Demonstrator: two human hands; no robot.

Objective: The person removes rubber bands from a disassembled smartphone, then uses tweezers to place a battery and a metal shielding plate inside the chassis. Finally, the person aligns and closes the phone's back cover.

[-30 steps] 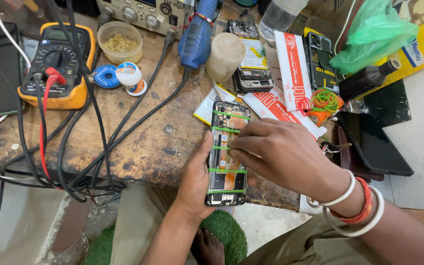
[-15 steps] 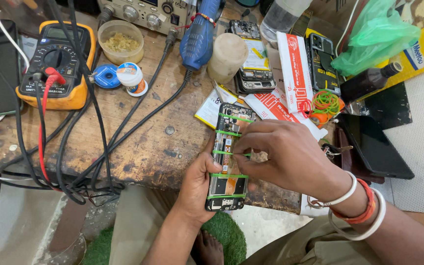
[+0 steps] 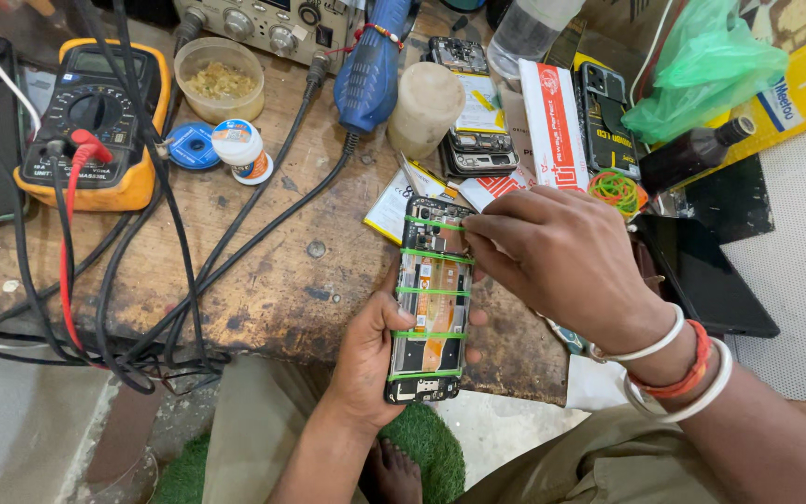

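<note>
Head view: plastic cup (image 3: 219,77) holds yellowish crumbs beside multimeter (image 3: 95,126)

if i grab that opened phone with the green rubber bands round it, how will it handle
The opened phone looks thin and flat, so probably light and stiff. Its back is off and the inner parts show, so it is likely fragile under finger pressure. The green rubber bands seem to clamp it together, so it may shift if they slip. The left hand cradles it from below; the right hand pinches its top.
</note>
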